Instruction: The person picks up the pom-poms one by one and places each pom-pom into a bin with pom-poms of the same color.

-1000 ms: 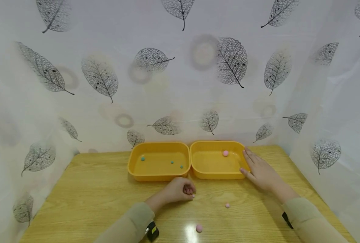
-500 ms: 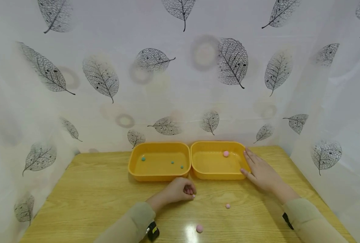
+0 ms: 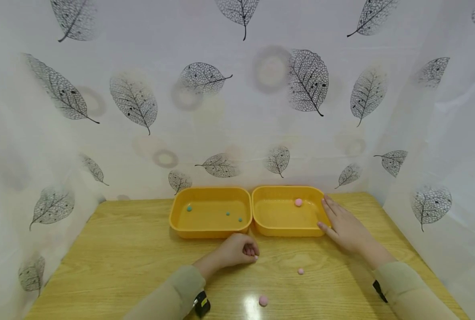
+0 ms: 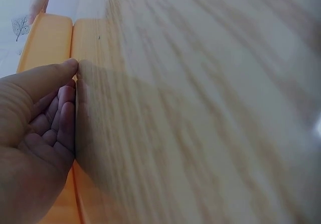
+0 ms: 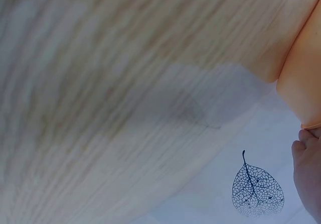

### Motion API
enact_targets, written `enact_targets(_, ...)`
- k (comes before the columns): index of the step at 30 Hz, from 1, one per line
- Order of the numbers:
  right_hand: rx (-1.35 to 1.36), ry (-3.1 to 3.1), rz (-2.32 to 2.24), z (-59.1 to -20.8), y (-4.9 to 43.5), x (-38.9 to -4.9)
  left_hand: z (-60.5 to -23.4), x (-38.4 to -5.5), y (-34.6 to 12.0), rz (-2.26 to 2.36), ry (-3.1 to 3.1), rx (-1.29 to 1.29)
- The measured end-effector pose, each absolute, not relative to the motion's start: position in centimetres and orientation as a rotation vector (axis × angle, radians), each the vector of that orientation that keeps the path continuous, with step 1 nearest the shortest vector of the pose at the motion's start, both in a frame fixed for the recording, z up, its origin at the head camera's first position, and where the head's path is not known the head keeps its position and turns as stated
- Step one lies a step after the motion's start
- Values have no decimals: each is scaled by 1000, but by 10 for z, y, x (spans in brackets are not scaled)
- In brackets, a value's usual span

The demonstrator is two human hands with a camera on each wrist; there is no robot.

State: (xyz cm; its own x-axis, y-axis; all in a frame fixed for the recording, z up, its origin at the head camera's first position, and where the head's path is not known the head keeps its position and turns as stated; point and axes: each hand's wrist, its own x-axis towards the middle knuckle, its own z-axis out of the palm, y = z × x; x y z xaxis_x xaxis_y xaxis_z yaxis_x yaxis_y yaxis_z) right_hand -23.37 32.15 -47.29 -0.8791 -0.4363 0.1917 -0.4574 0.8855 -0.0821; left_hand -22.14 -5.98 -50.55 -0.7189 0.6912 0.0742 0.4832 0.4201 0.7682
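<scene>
My left hand [image 3: 237, 250] is at the table's middle, just in front of the left yellow tray [image 3: 209, 234], thumb and fingertips together. A tiny pale pink ball [image 3: 256, 258] shows at the thumb tip, pinched there; in the left wrist view the fingers of the left hand [image 4: 40, 128] hide it. My right hand [image 3: 347, 229] lies with extended fingers against the right end of the right yellow tray [image 3: 287, 232]. Two more pink balls lie on the table, a small one [image 3: 300, 271] and a larger one [image 3: 263, 301].
The left tray holds three small teal balls, one teal ball [image 3: 189, 209] apart from the others. One pink ball [image 3: 298, 202] is inside the right tray. Both trays stand side by side at the back of the wooden table [image 3: 121, 258], before a leaf-print curtain [image 3: 237, 120].
</scene>
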Motion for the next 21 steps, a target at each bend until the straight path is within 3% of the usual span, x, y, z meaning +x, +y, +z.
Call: enact_targets(21, 672, -2898, 190, -474, 323, -234, -500, -219, -59, 1157, 2453, 1008)
